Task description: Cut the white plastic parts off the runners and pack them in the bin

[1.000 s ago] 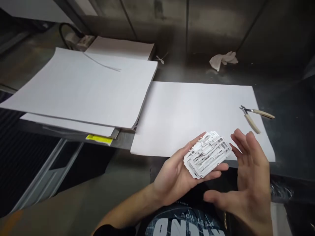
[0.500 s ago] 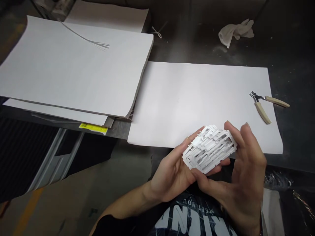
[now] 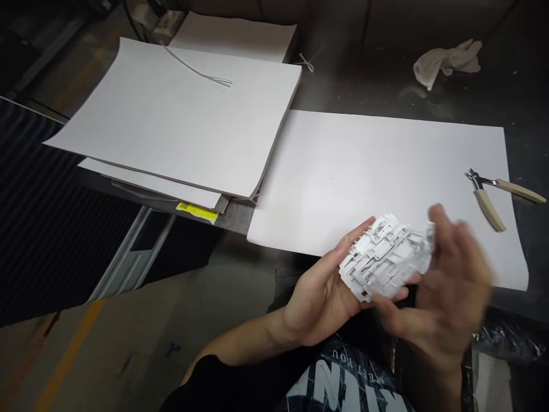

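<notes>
My left hand (image 3: 321, 297) lies palm up and cradles a stack of white plastic frame parts (image 3: 386, 257) at the near edge of the table. My right hand (image 3: 446, 292) is against the right side of the stack, thumb under it and fingers curled at its far end; this hand is smeared by motion. A large white sheet (image 3: 377, 171) lies flat on the dark table just beyond my hands.
Cutting pliers with beige handles (image 3: 493, 194) lie at the sheet's right edge. A pile of big white sheets (image 3: 171, 120) sits at the left, with a thin white strip (image 3: 201, 74) on top. A crumpled white cloth (image 3: 446, 60) lies at the back right.
My right hand closed in from an open pose beside the stack and now grips its right side. The view has shifted to the left.
</notes>
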`<state>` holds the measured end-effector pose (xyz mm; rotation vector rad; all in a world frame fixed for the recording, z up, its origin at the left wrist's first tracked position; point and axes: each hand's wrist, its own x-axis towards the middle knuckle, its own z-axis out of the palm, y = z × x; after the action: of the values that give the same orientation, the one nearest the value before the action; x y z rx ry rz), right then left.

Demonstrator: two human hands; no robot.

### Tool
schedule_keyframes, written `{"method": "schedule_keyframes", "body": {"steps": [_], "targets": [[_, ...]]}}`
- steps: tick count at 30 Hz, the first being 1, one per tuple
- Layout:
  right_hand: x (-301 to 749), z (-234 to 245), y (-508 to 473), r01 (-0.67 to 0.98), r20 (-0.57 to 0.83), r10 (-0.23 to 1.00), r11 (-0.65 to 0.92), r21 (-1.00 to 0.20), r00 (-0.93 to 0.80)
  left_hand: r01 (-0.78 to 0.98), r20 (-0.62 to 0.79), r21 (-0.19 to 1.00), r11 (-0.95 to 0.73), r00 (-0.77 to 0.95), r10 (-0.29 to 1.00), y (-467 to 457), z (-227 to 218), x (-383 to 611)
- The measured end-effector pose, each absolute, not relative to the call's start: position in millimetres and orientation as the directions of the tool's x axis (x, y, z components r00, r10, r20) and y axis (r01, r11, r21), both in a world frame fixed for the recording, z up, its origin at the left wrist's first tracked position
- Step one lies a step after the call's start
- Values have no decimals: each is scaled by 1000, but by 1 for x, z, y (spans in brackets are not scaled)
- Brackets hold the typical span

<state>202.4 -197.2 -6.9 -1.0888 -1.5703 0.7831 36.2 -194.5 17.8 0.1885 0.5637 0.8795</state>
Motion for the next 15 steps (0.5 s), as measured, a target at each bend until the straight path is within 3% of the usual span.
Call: {"method": "schedule_keyframes", "body": {"steps": [1, 3, 5, 7, 8, 11, 15], "targets": [[203, -12, -194, 238, 345, 934, 358, -903, -97, -651, -379, 468, 598, 464, 801, -195, 15, 38], [197, -22, -191, 91, 281, 958, 286, -954, -63, -500, -272, 759, 418, 340, 900, -197, 7, 41], [184, -31, -190, -153, 156, 986, 146, -977, -59, -185, -6, 981, 50, 234, 972, -198, 0, 46], [169, -37, -190, -324, 46, 998, 29, -946, -44, 112, 222, 961, -252, 229, 948, -199, -3, 50], [162, -38, -189, -383, -3, 1000, -13, -924, -25, 197, 273, 926, -321, 238, 932, -200, -3, 52], [151, -39, -186, -494, -38, 999, -21, -869, 24, 288, 296, 888, -359, 240, 925, -204, -2, 56], [152, -34, -187, -524, -28, 999, -2, -852, 41, 317, 364, 850, -420, 222, 904, -208, -5, 56]]}}
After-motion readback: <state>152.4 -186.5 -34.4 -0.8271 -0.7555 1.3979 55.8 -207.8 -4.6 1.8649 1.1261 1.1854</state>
